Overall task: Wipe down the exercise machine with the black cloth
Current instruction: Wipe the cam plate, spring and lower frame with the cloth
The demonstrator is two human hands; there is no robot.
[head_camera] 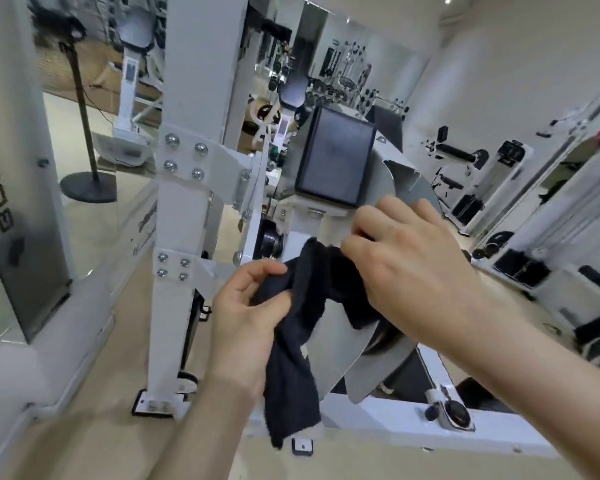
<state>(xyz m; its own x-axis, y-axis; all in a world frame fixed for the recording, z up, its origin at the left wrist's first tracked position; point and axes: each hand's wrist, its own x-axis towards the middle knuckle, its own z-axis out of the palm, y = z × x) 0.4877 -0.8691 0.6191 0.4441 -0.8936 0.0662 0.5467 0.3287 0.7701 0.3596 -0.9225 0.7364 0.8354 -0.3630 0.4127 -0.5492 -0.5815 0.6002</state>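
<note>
A black cloth (302, 327) hangs between both hands in front of a white exercise machine (184, 216). My left hand (246, 313) grips the cloth's lower bunch, with the rest dangling down past the wrist. My right hand (406, 258) pinches its upper edge, just below the machine's dark square pad (333, 161). Behind the cloth sits the machine's grey metal disc (368, 344). The cloth hangs right in front of the machine's lower post; whether it touches I cannot tell.
The machine's white base bar (378, 417) runs along the floor below my hands. A black stand with a round base (89, 185) is at the left. Several weight machines and racks (492, 178) line the right wall, beside a mirror.
</note>
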